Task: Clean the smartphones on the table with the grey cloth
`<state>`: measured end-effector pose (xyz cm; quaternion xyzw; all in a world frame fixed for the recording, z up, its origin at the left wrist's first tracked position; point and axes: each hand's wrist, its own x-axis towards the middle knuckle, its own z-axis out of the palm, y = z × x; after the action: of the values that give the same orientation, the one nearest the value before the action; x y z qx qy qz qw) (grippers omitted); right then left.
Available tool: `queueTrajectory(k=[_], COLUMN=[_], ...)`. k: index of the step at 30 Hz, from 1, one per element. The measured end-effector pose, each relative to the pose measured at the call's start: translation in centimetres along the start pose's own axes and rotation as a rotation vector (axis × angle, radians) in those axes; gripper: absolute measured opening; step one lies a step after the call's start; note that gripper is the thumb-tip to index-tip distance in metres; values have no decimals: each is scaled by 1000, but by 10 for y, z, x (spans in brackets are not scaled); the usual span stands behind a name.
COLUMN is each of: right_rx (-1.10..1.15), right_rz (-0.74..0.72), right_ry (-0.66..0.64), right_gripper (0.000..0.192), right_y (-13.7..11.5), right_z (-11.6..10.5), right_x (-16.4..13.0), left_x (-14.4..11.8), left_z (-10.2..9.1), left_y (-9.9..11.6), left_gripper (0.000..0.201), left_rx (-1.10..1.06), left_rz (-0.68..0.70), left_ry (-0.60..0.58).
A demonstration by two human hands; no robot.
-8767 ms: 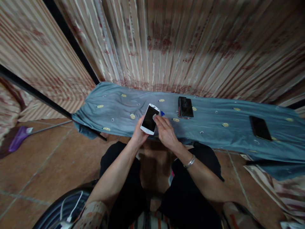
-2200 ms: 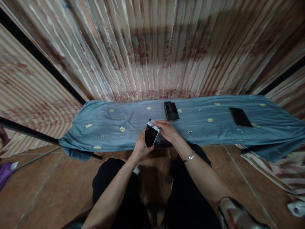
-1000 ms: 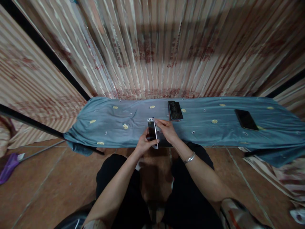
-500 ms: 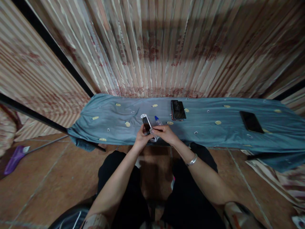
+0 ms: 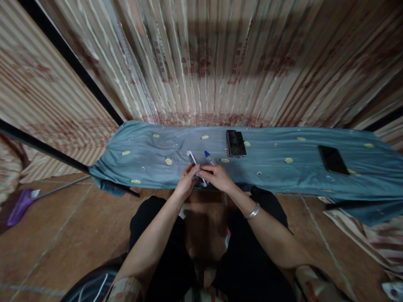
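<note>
My left hand (image 5: 187, 180) is closed round a white-edged phone (image 5: 192, 157), which is tilted so that mostly its narrow edge faces me. Against the phone's right side, the fingers of my right hand (image 5: 218, 176) are pinched together. Something small and pale seems to be between them, but I cannot make it out. Just beyond the right fingers, a clear, slim container with a blue cap (image 5: 208, 157) is on the blue-grey cloth (image 5: 151, 163). The phone's lower part is partly hidden by my fingers.
A stack of dark phones (image 5: 236, 143) lies right of my hands on the cloth-covered table. Farther right is a black phone or tablet (image 5: 333, 160). A striped curtain (image 5: 201, 63) hangs behind, and black poles (image 5: 72, 69) slant at the left. A purple broom (image 5: 21, 207) lies on the floor.
The phone has turned in my left hand: its dark screen faced up before, and now mainly its edge shows. My right fingers stay at its side.
</note>
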<state>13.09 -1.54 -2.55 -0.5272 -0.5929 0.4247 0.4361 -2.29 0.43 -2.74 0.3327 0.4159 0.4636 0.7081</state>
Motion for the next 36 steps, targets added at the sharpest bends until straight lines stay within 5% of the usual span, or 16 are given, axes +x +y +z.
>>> queueTrajectory(k=[15, 24, 36], right_rx=[68, -26, -391], right_rz=[-176, -288, -471], right_ry=[-56, -118, -43], right_gripper=[29, 31, 47], right_y=[-13, -8, 3], right_z=[4, -4, 0], right_x=[-14, -15, -10], left_x=[11, 13, -7], left_z=[-8, -18, 12], left_y=[3, 1, -1], left_gripper=[44, 62, 36], left_rx=[-185, -145, -295], left_rz=[-136, -123, -195], left_ry=[73, -21, -84])
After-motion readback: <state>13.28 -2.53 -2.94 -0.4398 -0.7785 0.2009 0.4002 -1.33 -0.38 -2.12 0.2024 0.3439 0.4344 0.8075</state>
